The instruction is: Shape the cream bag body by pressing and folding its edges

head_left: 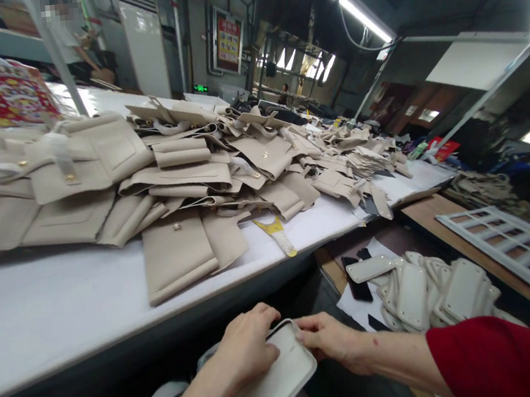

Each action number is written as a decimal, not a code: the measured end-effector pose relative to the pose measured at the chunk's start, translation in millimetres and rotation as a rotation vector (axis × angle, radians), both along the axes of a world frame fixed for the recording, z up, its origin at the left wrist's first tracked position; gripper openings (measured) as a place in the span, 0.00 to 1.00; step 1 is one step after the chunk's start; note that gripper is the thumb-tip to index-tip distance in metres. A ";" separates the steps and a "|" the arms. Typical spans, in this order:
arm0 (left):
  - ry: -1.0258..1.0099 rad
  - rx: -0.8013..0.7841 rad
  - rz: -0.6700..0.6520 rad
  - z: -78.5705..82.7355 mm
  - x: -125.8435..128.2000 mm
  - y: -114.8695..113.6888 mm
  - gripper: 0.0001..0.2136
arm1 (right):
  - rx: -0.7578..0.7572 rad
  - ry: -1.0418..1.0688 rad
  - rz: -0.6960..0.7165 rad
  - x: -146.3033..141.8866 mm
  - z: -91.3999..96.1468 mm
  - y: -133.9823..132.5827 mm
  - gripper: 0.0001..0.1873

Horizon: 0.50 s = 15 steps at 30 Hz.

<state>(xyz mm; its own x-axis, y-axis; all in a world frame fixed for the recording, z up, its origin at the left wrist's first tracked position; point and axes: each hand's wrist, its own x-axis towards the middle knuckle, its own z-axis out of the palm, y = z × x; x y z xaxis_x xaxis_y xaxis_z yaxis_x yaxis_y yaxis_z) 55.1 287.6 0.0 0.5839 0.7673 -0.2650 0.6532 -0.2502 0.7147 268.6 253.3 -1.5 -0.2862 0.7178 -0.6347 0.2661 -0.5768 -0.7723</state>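
A white, round-cornered bag panel [283,373] lies tilted over my lap at the bottom of the head view. My left hand [249,342] grips its upper left edge, the thumb lying on the white face and the fingers curled over the far side. At the top right corner my right hand [324,337] pinches the edge between thumb and fingers. A thin dark line shows along the panel's top edge between the two hands. The panel's lower end is partly hidden by my left forearm.
Beige bag pieces [185,248] lie heaped along the white table [66,289]. A yellow-and-white strip [276,235] sits near its edge. To the right are white panels [412,296], a dark phone [357,280] and a white rack [511,248]. A person [71,45] is at the back left.
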 end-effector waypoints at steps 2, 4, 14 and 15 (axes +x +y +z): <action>0.054 0.033 0.071 4.9 -12.8 -12.2 0.25 | 0.096 -0.035 0.016 1.2 -6.3 -6.0 0.29; 0.097 0.064 0.158 8.6 -24.8 -26.2 0.25 | 0.197 -0.096 0.002 3.0 -15.4 -13.7 0.32; 0.176 0.197 0.488 -6.2 -46.0 -88.3 0.16 | 0.063 0.209 -0.089 8.3 -44.0 -16.2 0.38; 0.163 0.229 0.498 -7.7 -41.9 -89.9 0.15 | 0.081 0.144 -0.056 5.1 -50.8 -6.9 0.40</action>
<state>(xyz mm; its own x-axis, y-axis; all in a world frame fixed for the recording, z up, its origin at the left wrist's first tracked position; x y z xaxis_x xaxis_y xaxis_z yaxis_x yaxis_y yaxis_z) 13.3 197.6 -7.7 0.1023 0.9879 -0.1161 0.8290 -0.0202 0.5589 273.6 246.3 -52.3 -0.3277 0.7824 -0.5295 0.1188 -0.5219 -0.8447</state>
